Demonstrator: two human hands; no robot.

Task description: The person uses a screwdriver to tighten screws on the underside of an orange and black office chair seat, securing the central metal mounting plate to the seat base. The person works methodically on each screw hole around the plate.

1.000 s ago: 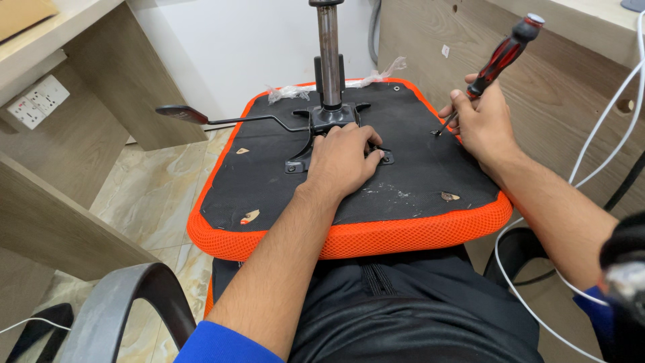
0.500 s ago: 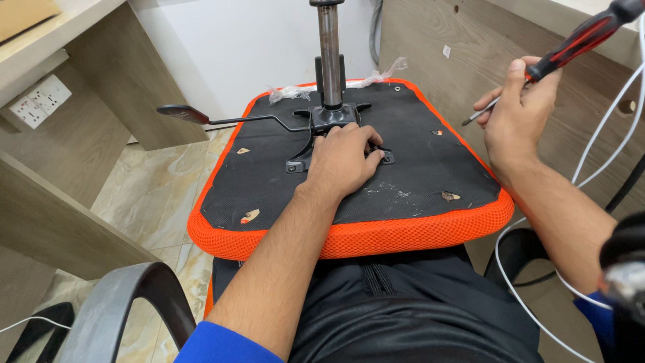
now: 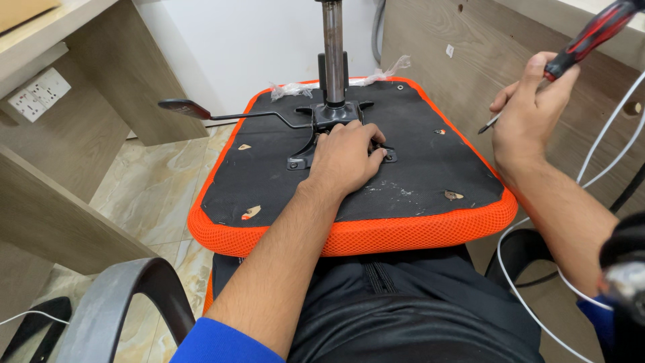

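Left hand (image 3: 346, 156): lies palm down on the black underside of the seat, fingers loosely curled over the metal mounting plate, grasping nothing.
Right hand (image 3: 531, 111): raised off the seat's right edge, closed around the screwdriver.
Screwdriver (image 3: 578, 46): red and black handle pointing up and to the right, out of the fist; the thin metal tip shows below the fingers, aimed down and left, clear of the seat.
Chair seat (image 3: 416, 232): upside down across the person's lap, orange mesh rim around a black fabric underside with small torn holes.
Mounting plate (image 3: 321, 121): black, bolted at the seat's centre, partly covered by the left hand.
Gas-lift column (image 3: 333, 47): grey metal tube standing upright from the plate.
Lever (image 3: 201, 111): thin rod with a flat black paddle, reaching left from the plate.
Desk (image 3: 60, 81): wooden, on the left, with a white wall socket on its side panel.
Cable (image 3: 531, 289): white, looping at the right near the right forearm.
Floor (image 3: 148, 195): pale marbled tiles.
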